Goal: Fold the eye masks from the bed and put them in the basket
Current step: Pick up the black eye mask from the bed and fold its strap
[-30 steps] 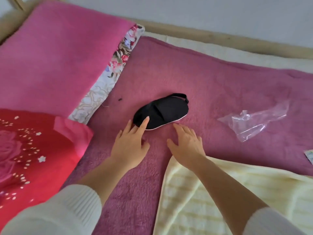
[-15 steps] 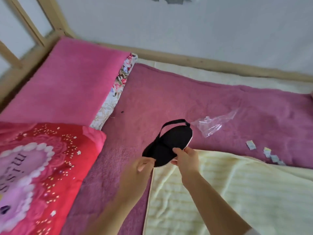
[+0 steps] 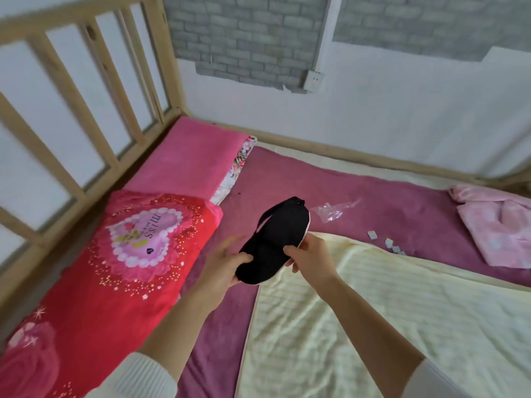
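grey brick wall behind, purple blanket on the bed, and the black eye mask is up in the air above it; left hand pinches its near end, right hand grips the middle edge, over the yellow towel

Red cushion, yellow blanket, plastic bag

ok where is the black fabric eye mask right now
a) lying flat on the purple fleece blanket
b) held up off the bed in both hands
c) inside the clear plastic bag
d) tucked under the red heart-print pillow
b: the black fabric eye mask is lifted above the bedding, with the left hand gripping its near end and the right hand pinching its edge.
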